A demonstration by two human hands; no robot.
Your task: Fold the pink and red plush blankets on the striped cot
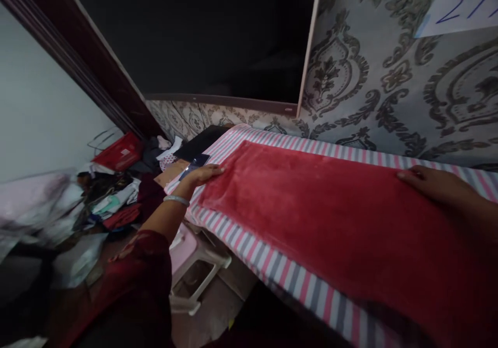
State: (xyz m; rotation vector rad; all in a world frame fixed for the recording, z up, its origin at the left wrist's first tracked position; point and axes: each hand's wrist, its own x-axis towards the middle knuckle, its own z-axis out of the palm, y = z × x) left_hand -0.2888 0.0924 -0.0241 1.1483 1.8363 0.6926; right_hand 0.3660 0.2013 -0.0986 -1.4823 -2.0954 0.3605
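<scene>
Sleeve point(144, 270); left hand point(203, 175), right hand point(433, 183) touching red cloth point(311, 203).

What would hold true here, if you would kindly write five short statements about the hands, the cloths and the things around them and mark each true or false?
1. The red cloth lies on the striped cloth. True.
2. The left hand and the right hand both touch the red cloth. True.
3. The bracelet is on the right arm. False: the bracelet is on the left arm.
4. The screen shows a bright picture. False: the screen is dark.
5. The stool stands on top of the striped cloth. False: the stool is lower down, below the striped cloth's edge.
</scene>
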